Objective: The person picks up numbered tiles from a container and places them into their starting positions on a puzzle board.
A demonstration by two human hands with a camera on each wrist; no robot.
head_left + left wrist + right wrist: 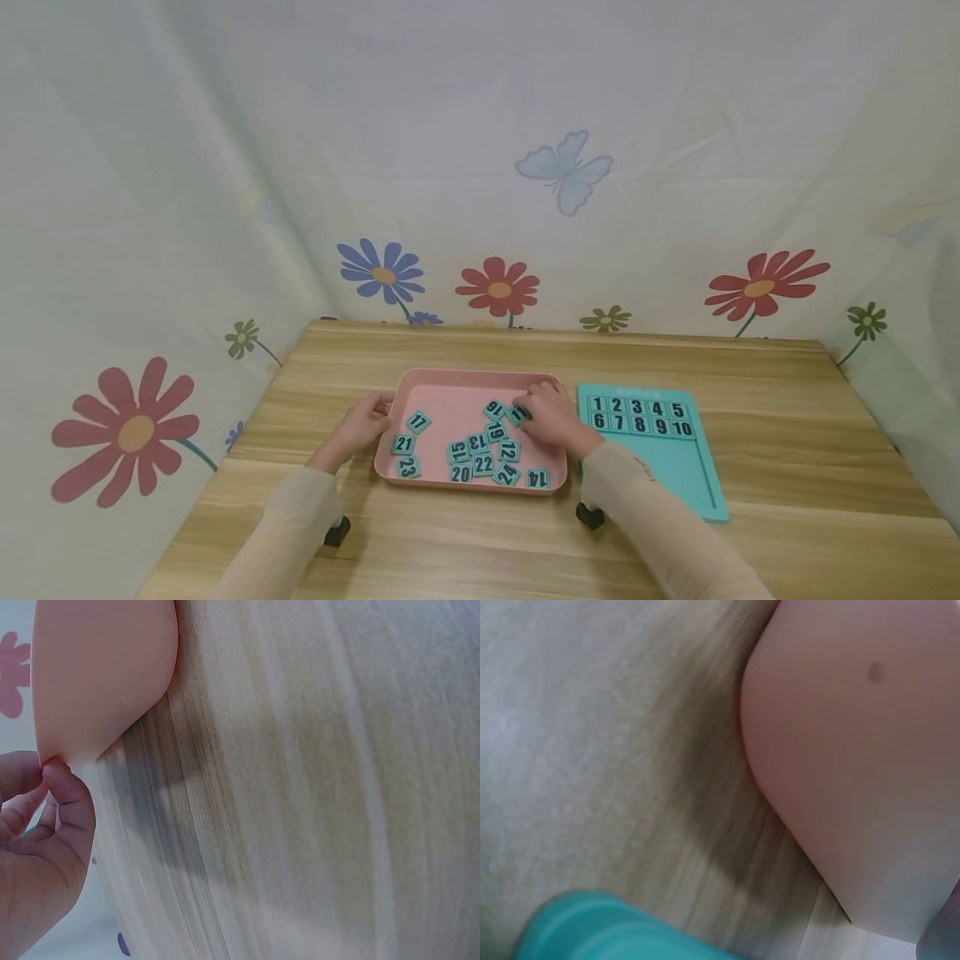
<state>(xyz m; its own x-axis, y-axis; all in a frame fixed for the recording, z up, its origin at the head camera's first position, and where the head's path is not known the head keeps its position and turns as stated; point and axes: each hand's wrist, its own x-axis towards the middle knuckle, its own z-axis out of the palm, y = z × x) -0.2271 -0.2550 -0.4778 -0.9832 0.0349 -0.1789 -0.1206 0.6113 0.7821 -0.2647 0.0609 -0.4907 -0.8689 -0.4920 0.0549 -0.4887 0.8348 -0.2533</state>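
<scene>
Your left hand (362, 423) pinches the left rim of the pink tray (446, 402) between thumb and fingers. Your right hand (553, 414) reaches over the tray's right side, its fingers at the tile marked 11 (517, 415), which they partly cover; you cannot tell from these views whether they are clamped on it or only touching. The tray lies on the table between your hands, holding turquoise tiles with black numbers, turned various ways. Just left of 11 is the 16 tile (495, 409), with the 19 tile (497, 431) on the near side of both. Nearer to you, 15, 13, 12, 20, 22 and 24 crowd together, and the 14 tile (537, 478) sits in the near right part. Along the left side, 17 is farthest, then 21, then 23 nearest. Just right of the tray lies a turquoise board (667, 467), two rows of numbers at its far end: 1 to 5, then 6 to 10. Pale sleeves (660, 525) cover your forearms, with a small black piece (590, 517) under each wrist. Beneath everything is a wood-grain table (787, 433); beyond it hangs a white sheet (420, 125) printed with flowers and a blue butterfly (566, 171).
</scene>
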